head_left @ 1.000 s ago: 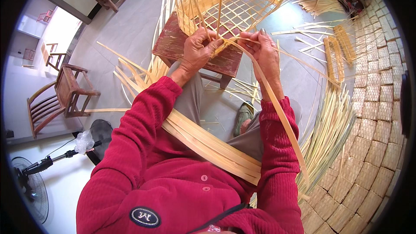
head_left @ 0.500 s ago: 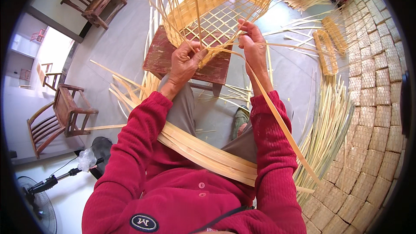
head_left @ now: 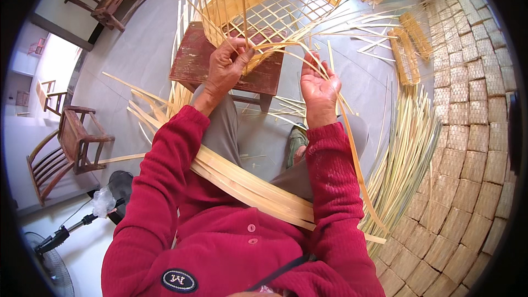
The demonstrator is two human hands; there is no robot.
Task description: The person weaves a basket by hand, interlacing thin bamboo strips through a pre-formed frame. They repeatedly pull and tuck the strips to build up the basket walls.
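A partly woven bamboo basket (head_left: pixel 234 3) with an open lattice bottom and upright loose strips rests tilted on a worn red wooden stool (head_left: pixel 190 63). My left hand (head_left: pixel 226 67) is closed in a pinch on a bamboo strip at the basket's near corner. To its right, my right hand (head_left: pixel 320 89) is turned palm up with its fingers loosely apart. A long bamboo strip (head_left: pixel 352 157) leaves the corner, passes over those fingers and hangs down beside my right forearm. Flat wide strips (head_left: pixel 250 187) lie in a bundle across my lap.
Thin split strips (head_left: pixel 410 148) are heaped on the floor at right, beside stacked woven blocks (head_left: pixel 462 137). Two small woven trays (head_left: pixel 406 58) lie beyond them. Wooden chairs (head_left: pixel 77 137) stand at left, above a fan (head_left: pixel 52 258). More strips litter the floor around the stool.
My right hand has turned from a pinch to palm up and its fingers have loosened. The long strip now runs across them. My left hand keeps its hold at the basket corner.
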